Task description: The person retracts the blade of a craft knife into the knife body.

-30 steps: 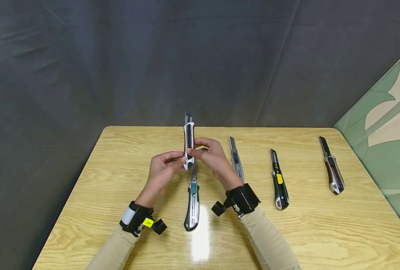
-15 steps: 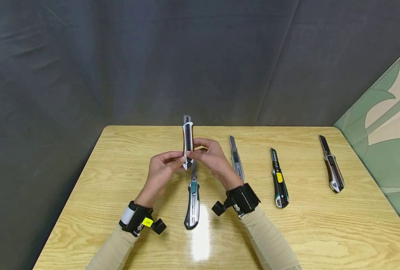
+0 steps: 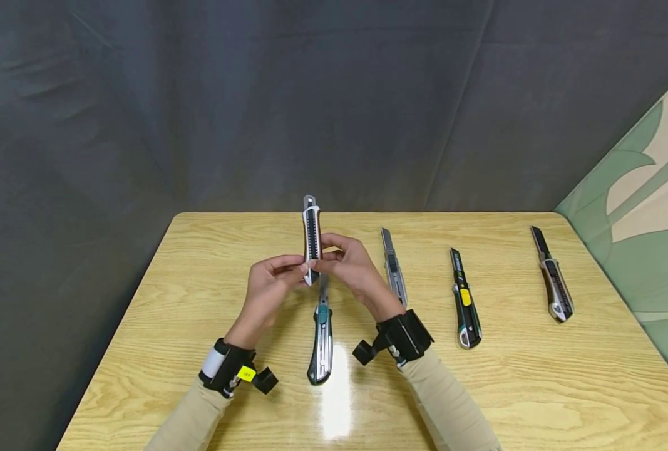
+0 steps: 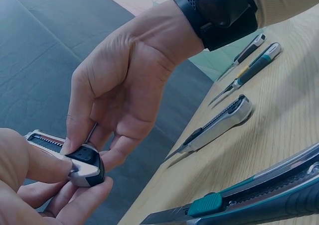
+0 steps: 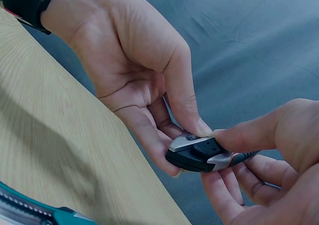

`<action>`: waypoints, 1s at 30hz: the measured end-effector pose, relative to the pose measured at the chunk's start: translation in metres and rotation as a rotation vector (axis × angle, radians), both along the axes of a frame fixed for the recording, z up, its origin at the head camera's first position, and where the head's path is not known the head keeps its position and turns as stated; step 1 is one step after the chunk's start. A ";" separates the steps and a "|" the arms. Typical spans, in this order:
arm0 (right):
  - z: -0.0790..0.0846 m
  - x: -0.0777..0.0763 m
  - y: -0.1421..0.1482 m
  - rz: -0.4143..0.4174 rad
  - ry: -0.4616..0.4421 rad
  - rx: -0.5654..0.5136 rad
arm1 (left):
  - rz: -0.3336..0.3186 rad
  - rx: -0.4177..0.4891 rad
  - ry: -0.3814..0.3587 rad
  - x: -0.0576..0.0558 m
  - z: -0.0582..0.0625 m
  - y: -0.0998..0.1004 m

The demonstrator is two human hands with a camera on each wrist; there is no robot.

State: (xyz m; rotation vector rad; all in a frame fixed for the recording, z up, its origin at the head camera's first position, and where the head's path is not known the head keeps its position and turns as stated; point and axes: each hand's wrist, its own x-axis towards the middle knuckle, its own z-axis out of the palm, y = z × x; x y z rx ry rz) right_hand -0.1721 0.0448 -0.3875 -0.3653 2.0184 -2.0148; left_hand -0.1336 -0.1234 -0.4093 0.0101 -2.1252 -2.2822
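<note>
Both hands hold one utility knife (image 3: 312,233) upright above the far part of the table, its body white and dark with a black toothed track. My left hand (image 3: 268,285) pinches its lower end between thumb and fingers. On the other side my right hand (image 3: 359,269) grips it, thumb pressed on the black slider (image 4: 83,154) near the butt, fingers behind. A short metal tip shows at the top. Below the hands lies a utility knife with a teal slider (image 3: 323,341), its blade end partly covered by them in the head view.
To the right, a silver utility knife (image 3: 393,266), a black one with a yellow slider (image 3: 467,310) and a brown-and-silver one (image 3: 558,288) lie on the wooden table (image 3: 536,388). A dark curtain (image 3: 334,106) hangs behind; a green-and-beige patterned cloth (image 3: 657,269) borders the right.
The right thumb has slid down the held knife toward its butt, and less of the blade sticks out at the top. The knife has shifted slightly left and down.
</note>
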 end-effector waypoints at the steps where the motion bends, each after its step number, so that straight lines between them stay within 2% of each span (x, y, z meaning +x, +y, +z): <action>1: 0.000 0.000 0.000 0.003 0.000 0.000 | -0.002 0.003 -0.002 0.000 0.000 0.000; 10: -0.001 -0.001 0.000 0.013 -0.015 0.019 | -0.011 0.016 -0.028 -0.001 -0.003 -0.001; 20: -0.005 -0.004 -0.006 0.024 -0.024 0.041 | -0.021 -0.028 -0.028 -0.002 -0.004 -0.011; 26: -0.004 -0.009 -0.014 0.016 -0.007 0.104 | -0.025 -0.053 -0.044 -0.001 -0.003 -0.020; 30: -0.004 -0.011 -0.017 0.016 -0.016 0.080 | -0.031 -0.065 -0.052 -0.001 -0.004 -0.024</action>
